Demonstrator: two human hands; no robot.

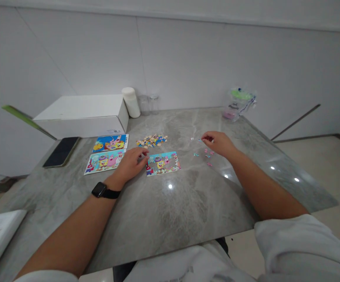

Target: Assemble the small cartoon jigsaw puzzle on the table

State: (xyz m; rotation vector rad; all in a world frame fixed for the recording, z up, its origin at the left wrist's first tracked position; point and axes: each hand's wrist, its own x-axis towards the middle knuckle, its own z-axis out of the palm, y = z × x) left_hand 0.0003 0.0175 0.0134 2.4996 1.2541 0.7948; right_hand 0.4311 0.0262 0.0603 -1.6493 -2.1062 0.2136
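Note:
A partly filled cartoon jigsaw puzzle point(159, 165) lies flat in front of me, with gaps on its right side. My left hand point(132, 162) rests by its left edge, fingers bent and apart, holding nothing. To the right, my right hand point(216, 141) pinches a small bluish puzzle piece point(199, 140) just above or on the tabletop. Several loose puzzle pieces point(209, 164) are scattered below that hand. Behind the puzzle sits a heap of mixed pieces point(153, 140). Partly under my left hand is a printed picture card point(103, 163), with a blue picture card point(110, 143) behind it.
On the marbled grey table point(170, 223) a black phone point(62, 152) lies at left, near a white box point(81, 113). A white bottle point(131, 102) and two clear jars point(153, 104) stand at the back. A plastic bag point(238, 105) is at the back right.

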